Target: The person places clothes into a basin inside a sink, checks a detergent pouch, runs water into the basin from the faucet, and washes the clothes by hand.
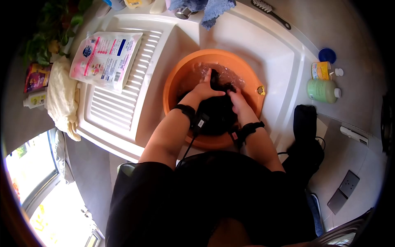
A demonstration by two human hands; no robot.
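An orange basin (173, 78) stands in the white sink, with water in its far part. Wet black cloth (218, 113) fills much of the basin, bunched up towards me. My left hand (203, 89) is on the cloth, its thumb and index finger around a raised fold and its other fingers partly hidden. Close by on the right, my right hand (236, 100) grips the same cloth with bent fingers. Both wrists wear black straps, and a cable runs from the left one.
On the ribbed drainboard (111, 105) at left lies a white-and-pink pouch (105, 59). A cream cloth (62, 96) hangs beside it. Blue cloth (216, 12) drapes near the tap (183, 13). A brush (272, 14), green bottle (321, 91) and blue lid (327, 55) lie around the rim.
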